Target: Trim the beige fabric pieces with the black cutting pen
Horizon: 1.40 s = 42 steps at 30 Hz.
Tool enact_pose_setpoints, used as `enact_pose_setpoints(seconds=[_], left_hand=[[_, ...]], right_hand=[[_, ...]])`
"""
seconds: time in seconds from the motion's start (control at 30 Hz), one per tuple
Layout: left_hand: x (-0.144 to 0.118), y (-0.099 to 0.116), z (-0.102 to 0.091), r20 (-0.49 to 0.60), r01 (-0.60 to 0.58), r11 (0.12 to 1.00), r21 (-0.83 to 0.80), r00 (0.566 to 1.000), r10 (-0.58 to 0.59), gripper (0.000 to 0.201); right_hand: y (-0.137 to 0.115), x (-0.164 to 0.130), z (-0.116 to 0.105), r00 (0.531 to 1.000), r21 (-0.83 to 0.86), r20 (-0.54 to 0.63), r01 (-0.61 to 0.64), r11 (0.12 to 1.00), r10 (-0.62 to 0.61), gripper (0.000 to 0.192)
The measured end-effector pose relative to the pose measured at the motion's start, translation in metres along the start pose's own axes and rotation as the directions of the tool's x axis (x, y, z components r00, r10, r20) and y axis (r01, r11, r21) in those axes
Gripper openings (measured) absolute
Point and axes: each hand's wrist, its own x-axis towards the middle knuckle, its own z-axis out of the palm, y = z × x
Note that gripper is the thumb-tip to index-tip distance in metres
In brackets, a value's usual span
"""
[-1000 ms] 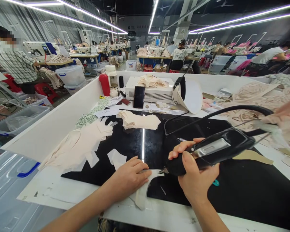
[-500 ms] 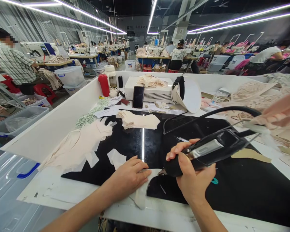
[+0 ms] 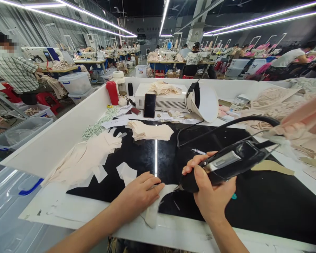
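Where fabric piece [image 3: 154,207] overhangs: table edge [image 3: 173,233].

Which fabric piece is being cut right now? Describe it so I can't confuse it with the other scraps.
On the black glossy worktop, go to its near edge. The pale fabric piece lies flat under the left hand, with the black handheld cutter in the right hand at its edge; other scraps lie loose.

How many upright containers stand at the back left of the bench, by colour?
Red bottle: 1
Clear jar with white lid: 1
Black spool or bottle: 1
Total: 3
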Motion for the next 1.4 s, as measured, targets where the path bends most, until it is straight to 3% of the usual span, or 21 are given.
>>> enact_pose_setpoints(seconds=[0.2, 0.4, 0.77, 0.93, 1.07, 1.23, 1.4], left_hand=[[-0.012, 0.013, -0.004, 0.093, 0.121, 0.991, -0.052, 0.989, -0.116, 0.042], [-0.011, 0.014, -0.005, 0.161, 0.186, 0.980, -0.069, 0.972, -0.173, 0.041], [-0.017, 0.010, -0.001, 0.119, 0.089, 0.996, 0.012, 0.989, -0.090, 0.033], [-0.014, 0.007, -0.002, 0.055, -0.033, 0.990, 0.135, 0.998, 0.025, 0.032], [-0.009, 0.008, -0.011, 0.079, -0.102, 0.969, 0.225, 0.993, 0.086, 0.033], [-0.006, 0.012, -0.019, 0.103, -0.058, 0.984, 0.171, 0.994, 0.041, 0.030], [-0.007, 0.021, -0.013, 0.116, 0.005, 0.987, 0.161, 0.993, -0.024, 0.025]], right_hand=[[-0.007, -0.008, -0.003, 0.999, -0.004, 0.002, 0.033, 0.999, -0.033, 0.039], [-0.009, -0.013, -0.003, 0.999, 0.006, -0.011, 0.040, 0.999, -0.040, 0.040], [-0.017, -0.023, -0.002, 0.999, 0.035, -0.009, 0.033, 0.999, -0.033, 0.040], [-0.020, -0.026, 0.001, 1.000, 0.046, -0.016, 0.009, 0.999, -0.008, 0.038], [-0.021, -0.029, 0.001, 1.000, 0.054, 0.013, 0.015, 0.998, -0.015, 0.039], [-0.022, -0.029, 0.000, 1.000, 0.033, 0.009, 0.022, 0.999, -0.022, 0.039], [-0.022, -0.032, -0.003, 0.998, 0.030, 0.048, 0.039, 0.999, -0.041, 0.038]])
